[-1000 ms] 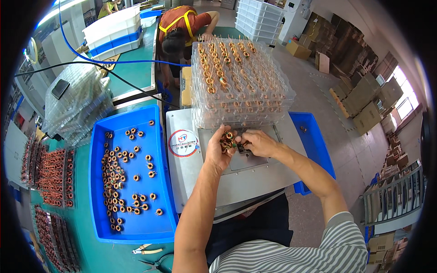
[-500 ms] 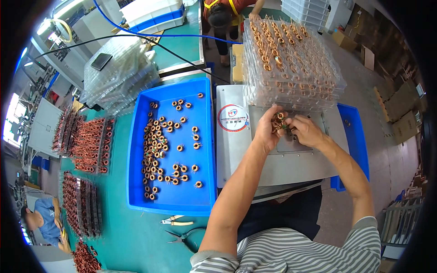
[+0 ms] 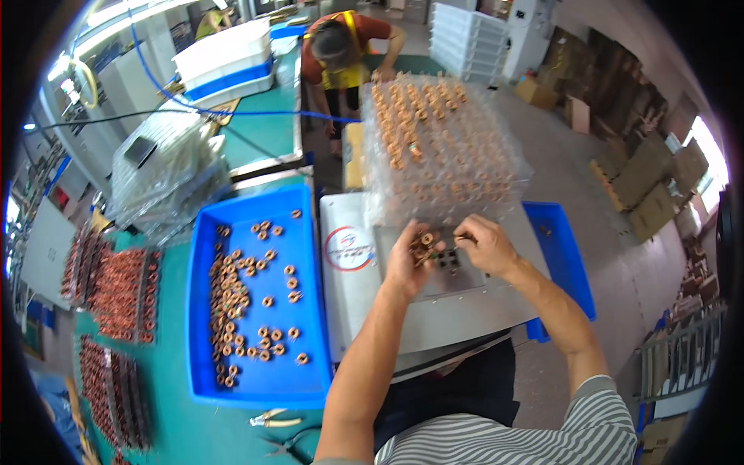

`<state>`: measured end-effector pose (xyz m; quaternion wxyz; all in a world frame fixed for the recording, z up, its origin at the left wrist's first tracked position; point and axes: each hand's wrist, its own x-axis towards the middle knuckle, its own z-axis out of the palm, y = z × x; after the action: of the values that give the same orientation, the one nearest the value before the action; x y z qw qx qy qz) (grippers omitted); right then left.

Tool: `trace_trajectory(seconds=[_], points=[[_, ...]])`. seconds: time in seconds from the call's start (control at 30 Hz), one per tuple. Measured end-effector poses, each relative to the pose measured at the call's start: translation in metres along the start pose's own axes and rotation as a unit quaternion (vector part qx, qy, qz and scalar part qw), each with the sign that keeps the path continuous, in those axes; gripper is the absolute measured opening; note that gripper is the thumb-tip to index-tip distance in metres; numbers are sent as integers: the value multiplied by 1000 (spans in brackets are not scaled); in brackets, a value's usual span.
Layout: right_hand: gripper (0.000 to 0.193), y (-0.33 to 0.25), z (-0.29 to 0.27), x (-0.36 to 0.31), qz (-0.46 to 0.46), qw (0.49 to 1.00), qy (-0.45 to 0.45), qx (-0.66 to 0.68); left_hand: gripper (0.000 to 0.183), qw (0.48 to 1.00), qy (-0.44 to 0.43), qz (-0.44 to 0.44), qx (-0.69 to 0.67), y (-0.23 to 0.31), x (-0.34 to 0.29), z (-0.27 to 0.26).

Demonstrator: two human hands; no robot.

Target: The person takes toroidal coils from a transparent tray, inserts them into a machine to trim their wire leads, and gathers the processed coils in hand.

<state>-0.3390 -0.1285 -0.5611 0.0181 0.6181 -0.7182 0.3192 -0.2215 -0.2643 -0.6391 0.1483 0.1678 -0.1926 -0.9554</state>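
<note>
My left hand (image 3: 406,263) is cupped round several copper-wound ring coils (image 3: 423,243), held above the metal machine top. To its right, my right hand (image 3: 490,246) has its thumb and fingers pinched together; whatever small thing sits at the fingertips is too small to make out. Between and just below the hands lies a small fixture (image 3: 448,262) with dark square spots, set in the metal plate (image 3: 364,310). More ring coils (image 3: 231,291) lie loose in a blue tray (image 3: 201,318) to the left, most of them crowded along its left side.
Stacked clear plastic trays (image 3: 442,155) holding copper coils rise just beyond my hands. A second blue bin (image 3: 570,256) stands at the right. Pliers (image 3: 275,421) lie on the green table. Racks of reddish coils (image 3: 124,294) stand far left. A co-worker (image 3: 341,54) bends behind the stack.
The view has shifted, so the scene sits lower and further left. My right hand has come away from the coils in my left hand, leaving a gap between them.
</note>
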Motion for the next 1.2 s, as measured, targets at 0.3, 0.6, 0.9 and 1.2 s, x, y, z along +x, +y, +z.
trace_trajectory(seconds=[0.3,0.6,0.9,1.2], points=[[21,-41,-55,74,28,994,104,-14,41,997,-47,-37,-54,2,-3,7],[26,61,-63,219,155,972,114,-133,33,997,-39,-35,-49,3,0,6],[17,69,-50,237,207,967,97,-112,31,998,-39,-30,-40,4,2,6],[16,17,-78,180,151,973,145,98,28,997,-47,-33,-56,0,3,5]])
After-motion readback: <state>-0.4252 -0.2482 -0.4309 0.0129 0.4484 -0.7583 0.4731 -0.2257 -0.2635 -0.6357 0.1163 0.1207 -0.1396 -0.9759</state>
